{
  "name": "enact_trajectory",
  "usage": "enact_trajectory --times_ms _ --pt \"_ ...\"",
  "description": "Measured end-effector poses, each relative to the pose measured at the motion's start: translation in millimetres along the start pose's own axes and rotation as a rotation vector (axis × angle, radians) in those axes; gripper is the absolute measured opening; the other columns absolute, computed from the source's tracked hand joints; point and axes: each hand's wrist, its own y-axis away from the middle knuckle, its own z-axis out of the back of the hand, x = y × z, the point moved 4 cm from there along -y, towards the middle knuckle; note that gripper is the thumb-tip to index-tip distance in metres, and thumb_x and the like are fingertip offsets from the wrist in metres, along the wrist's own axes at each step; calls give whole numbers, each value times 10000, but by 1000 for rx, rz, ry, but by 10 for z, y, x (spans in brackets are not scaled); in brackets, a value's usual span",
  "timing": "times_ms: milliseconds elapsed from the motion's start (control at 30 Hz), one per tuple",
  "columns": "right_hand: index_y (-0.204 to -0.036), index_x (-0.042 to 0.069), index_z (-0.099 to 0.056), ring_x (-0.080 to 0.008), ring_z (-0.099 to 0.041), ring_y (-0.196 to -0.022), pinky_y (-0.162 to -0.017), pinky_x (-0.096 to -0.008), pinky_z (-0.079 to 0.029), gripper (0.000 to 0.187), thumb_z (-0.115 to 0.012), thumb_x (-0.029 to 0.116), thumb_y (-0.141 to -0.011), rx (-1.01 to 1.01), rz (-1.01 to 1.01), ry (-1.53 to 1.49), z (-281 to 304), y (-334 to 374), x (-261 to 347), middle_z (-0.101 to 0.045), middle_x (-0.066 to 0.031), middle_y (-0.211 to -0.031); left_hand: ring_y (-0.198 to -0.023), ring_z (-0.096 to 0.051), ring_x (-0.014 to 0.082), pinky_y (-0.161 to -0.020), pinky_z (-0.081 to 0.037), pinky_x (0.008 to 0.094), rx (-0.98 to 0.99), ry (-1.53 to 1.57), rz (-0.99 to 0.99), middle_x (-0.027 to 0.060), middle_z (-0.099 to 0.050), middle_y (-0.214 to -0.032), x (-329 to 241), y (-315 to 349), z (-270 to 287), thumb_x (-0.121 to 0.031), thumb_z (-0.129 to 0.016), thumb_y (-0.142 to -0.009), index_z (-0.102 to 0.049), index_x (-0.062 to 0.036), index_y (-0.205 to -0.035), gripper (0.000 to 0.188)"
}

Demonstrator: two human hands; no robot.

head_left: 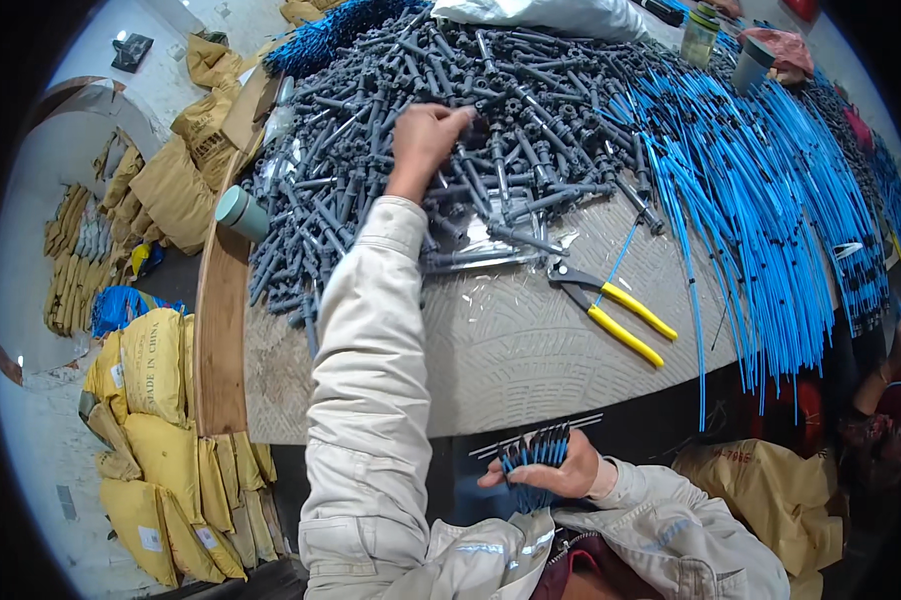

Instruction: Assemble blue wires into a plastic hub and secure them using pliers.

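Note:
My left hand (428, 145) reaches over a large heap of grey plastic tubular parts (355, 120) on the table. Its thumb and fingers are pinched together near the heap's middle; what they hold, if anything, is too small to make out. Close to my body, below the table's front edge, my right hand (570, 472) is closed around a bundle of thin blue tubes (532, 478) with black ends fanned upward. Pliers with yellow handles (625, 337) lie on the table, jaws toward the heap. Beside the pliers a single blue tube (625, 250) lies loose.
Many long blue tubes (760, 220) cover the table's right side and hang over its edge. A pale green cup (242, 212) stands at the wooden left edge. A bottle (700, 38) and another cup (752, 65) stand far right. Yellow sacks (155, 370) are stacked left.

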Motion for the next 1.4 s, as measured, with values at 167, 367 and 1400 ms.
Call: enact_trajectory --times_ms 167,367,1400 --pt "-1051 -68 -529 -282 -618 -906 -800 -351 -481 263 -509 -69 -788 -72 50 44 19 32 -104 -622 -189 -972 -813 -641 223 -692 -535 262 215 1027 133 147 -610 -1009 -211 778 761 -236 -537 -859 -541 32 -1110 367" --pt "-970 -73 -562 -185 -617 -849 -786 -295 -483 186 -515 46 -835 -64 -58 207 -129 -77 -3 -648 -138 -899 -960 -583 224 -806 -496 276 428 1460 276 227 -452 -1226 -296 2910 762 -220 -487 -895 -465 30 -1175 376" --pt "-960 -98 -568 -234 -630 -844 -773 -336 -510 231 -528 108 -864 10 39 257 -579 -145 -161 -640 -165 -889 -841 -603 177 -698 -530 248 66 2067 327 158 -554 -1062 -271 3713 904 -239 -574 -855 -444 -17 -1207 436"
